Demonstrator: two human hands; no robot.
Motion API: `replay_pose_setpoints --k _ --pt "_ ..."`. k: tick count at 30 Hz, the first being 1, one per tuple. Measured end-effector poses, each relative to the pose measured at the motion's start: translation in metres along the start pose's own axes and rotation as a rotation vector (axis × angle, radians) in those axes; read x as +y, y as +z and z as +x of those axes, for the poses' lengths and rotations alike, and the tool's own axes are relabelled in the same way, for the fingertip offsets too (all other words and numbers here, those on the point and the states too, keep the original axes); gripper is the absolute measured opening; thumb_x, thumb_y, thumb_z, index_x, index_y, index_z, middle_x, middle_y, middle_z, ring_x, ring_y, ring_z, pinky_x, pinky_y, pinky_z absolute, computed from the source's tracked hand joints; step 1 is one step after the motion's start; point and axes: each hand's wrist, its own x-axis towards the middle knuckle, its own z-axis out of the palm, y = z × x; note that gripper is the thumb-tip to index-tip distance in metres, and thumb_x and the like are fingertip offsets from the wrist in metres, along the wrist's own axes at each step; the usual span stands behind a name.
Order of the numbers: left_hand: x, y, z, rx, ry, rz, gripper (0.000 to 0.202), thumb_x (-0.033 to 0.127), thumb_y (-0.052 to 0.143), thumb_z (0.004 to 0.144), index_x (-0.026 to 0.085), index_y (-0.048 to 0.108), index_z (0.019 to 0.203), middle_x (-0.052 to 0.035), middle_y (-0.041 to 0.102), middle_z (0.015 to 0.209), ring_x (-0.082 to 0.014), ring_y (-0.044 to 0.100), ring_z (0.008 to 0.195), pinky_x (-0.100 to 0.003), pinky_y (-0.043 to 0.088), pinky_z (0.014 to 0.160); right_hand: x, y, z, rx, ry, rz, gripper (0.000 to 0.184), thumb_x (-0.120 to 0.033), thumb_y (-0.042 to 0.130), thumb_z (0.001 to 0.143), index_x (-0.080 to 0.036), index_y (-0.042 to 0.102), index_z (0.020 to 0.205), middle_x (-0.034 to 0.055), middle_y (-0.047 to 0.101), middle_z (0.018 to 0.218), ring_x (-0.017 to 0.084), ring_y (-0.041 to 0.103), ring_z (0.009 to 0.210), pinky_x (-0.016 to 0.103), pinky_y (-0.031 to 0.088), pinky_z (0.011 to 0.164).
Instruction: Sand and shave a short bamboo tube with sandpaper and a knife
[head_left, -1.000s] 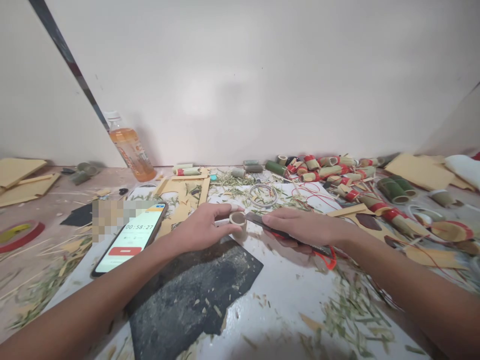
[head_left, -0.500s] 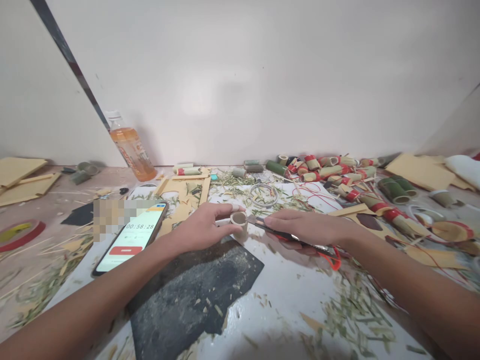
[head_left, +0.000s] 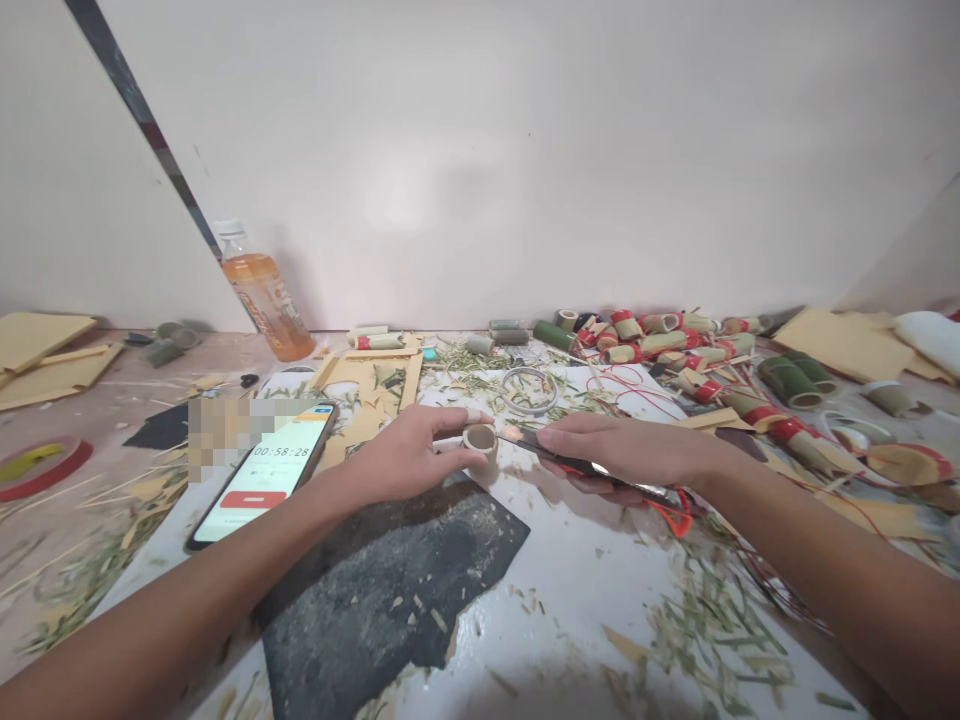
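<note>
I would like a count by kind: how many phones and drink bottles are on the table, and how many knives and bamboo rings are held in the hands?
phone: 1
drink bottle: 1
knife, in the grip of the right hand: 1
bamboo ring, in the grip of the left hand: 1
Total: 4

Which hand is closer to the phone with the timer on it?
Left. The left hand, pinching a small bamboo ring, sits just right of the phone. The right hand, gripping a knife, is farther right, beyond the ring.
</note>
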Motion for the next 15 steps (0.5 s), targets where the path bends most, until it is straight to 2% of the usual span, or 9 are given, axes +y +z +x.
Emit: replay_pose_setpoints --k 7,15 --pt "0.0002 -0.0012 -0.0006 -0.033 0.027 0.016 0.028 0.037 0.056 0.086 0.020 0.069 0.104 -0.0021 0.071 0.105 -0.0227 0.063 0.098 -0.033 0.047 0.090 -0.0015 0.0020 -0.0001 0.009 0.034 -0.053 0.046 -0.061 0.035 0.093 -0.021 0.042 0.073 -0.0053 0.039 0.057 0.007 0.034 0.043 0.017 0.032 0.036" --pt "-0.0008 -0.0008 -0.0007 -0.034 0.068 0.012 0.030 0.034 0.057 0.086 0.024 0.067 0.112 0.0003 0.069 0.117 -0.0214 0.062 0.106 -0.030 0.046 0.091 0.0017 0.0029 0.0032 -0.044 0.031 -0.039 0.044 -0.060 0.034 0.094 -0.021 0.043 0.075 -0.0062 0.040 0.055 0.007 0.034 0.039 0.018 0.031 0.035"
